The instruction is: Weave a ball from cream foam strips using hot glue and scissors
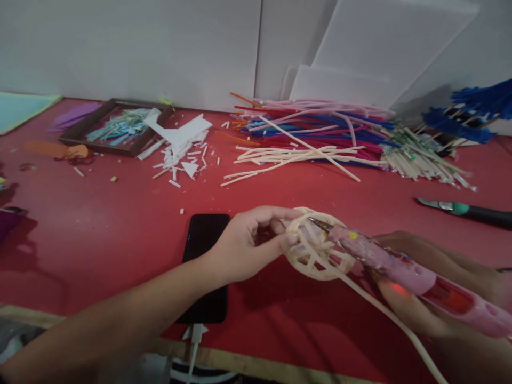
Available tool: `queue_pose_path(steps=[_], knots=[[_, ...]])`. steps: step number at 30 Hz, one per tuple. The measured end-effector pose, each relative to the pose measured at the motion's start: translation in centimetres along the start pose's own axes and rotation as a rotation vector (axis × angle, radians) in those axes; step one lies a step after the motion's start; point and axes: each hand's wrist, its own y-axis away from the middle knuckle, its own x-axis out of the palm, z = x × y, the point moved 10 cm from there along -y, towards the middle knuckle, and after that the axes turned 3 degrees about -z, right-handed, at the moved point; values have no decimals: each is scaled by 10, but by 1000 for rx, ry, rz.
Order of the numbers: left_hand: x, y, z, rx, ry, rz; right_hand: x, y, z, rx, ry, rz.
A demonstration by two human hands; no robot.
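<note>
A red table (100, 240) spreads below; a heap of coloured sticks (312, 133) lies at its far side; a brown tray (80, 130) holds pale blue shreds (116, 125); a black phone (206, 256) lies under the left wrist; left hand (244, 245) pinches a woven cream ball (316, 245) above the table; right hand (424, 282) grips a pink glue gun (400, 264), nozzle touching the ball.

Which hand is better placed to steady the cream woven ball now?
Left. The left hand already pinches the cream woven ball; the right hand is full with the pink glue gun.
</note>
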Motion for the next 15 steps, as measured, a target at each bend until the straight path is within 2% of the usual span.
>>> queue_pose_path(steps=[4, 7, 12, 15], knots=[[-2, 0, 0, 1, -8, -20, -4, -2, 4, -78, -1, -65], [-3, 0, -1, 16, -8, -27, -5, -1, 0, -81, 8, -91], [-4, 0, -1, 28, -17, -29, -4, 2, 9, -159, 1, -65], [-5, 1, -2, 28, -40, -37, -3, 4, 4, -88, 65, -55]])
